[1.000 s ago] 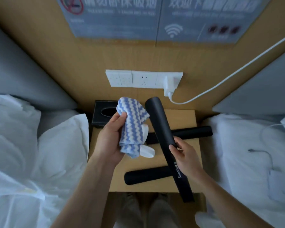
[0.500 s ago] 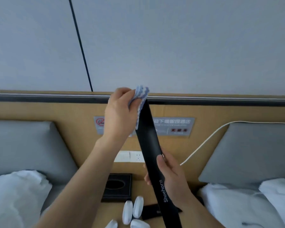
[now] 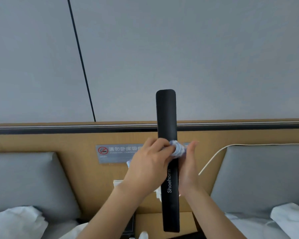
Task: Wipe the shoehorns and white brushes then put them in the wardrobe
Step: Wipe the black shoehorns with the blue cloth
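A long black shoehorn (image 3: 167,118) marked "Shoehorn" stands upright in front of me. My left hand (image 3: 147,166) grips a blue-and-white striped cloth (image 3: 178,150) wrapped round the shoehorn's middle. My right hand (image 3: 188,169) lies against the shoehorn's right side just below the cloth, its fingers straight and pointing up; its thumb is hidden behind the shoehorn. A bit of a white brush (image 3: 143,235) shows at the bottom edge on the wooden nightstand (image 3: 150,221). No other shoehorns are in sight.
A black tissue box (image 3: 128,225) sits at the nightstand's back left. Grey headboard cushions (image 3: 24,183) and white bedding (image 3: 16,221) flank it on both sides. A white cable (image 3: 212,157) runs along the wooden wall panel, by a no-smoking sign (image 3: 110,152).
My left hand slid the cloth from the shoehorn's top end down to its middle. The shoehorn turned more upright, my right fingers straightened, and the view tilted up further.
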